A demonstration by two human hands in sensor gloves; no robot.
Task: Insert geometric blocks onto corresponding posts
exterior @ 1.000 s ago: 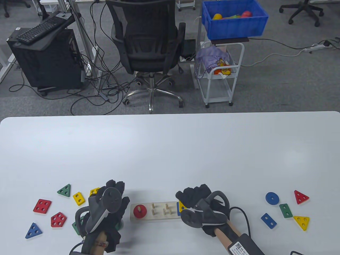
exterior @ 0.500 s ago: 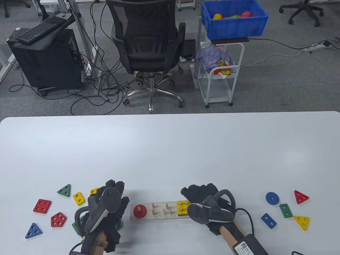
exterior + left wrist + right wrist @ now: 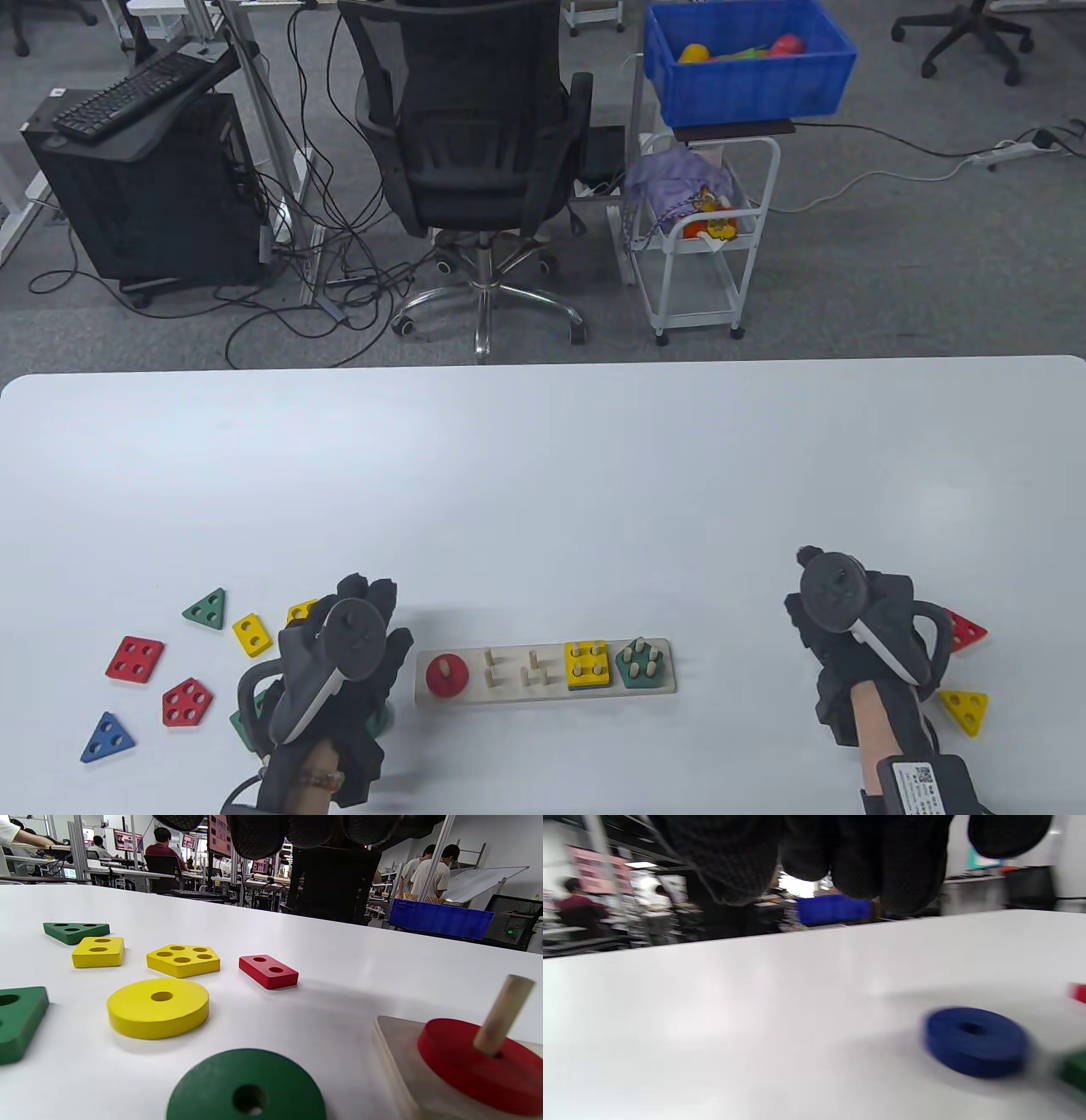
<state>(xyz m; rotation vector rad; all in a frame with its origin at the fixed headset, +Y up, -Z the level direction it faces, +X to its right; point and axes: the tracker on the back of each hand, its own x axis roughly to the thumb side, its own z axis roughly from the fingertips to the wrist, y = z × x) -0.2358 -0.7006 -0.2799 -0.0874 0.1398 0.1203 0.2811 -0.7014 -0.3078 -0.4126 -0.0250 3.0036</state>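
Observation:
The wooden post board (image 3: 543,689) lies at the front middle of the table. It carries a red disc (image 3: 447,673), a yellow square (image 3: 587,664) and a green pentagon (image 3: 639,663); the posts (image 3: 533,666) between them are bare. My left hand (image 3: 366,594) rests left of the board, fingers spread, holding nothing. A green disc (image 3: 248,1090) and a yellow disc (image 3: 158,1007) lie under it. My right hand (image 3: 806,620) hovers at the far right above a blue disc (image 3: 975,1039), holding nothing.
Left of the board lie a green triangle (image 3: 206,609), yellow rectangle (image 3: 250,635), red square (image 3: 135,659), red pentagon (image 3: 186,702) and blue triangle (image 3: 108,737). A red rectangle (image 3: 268,971) and yellow pentagon (image 3: 183,960) lie near my left hand. A red triangle (image 3: 965,630) and yellow triangle (image 3: 965,709) lie right.
My right hand has left the board's right end and moved far right to the loose blocks. The yellow square and green pentagon now show on the board. My left hand has not moved.

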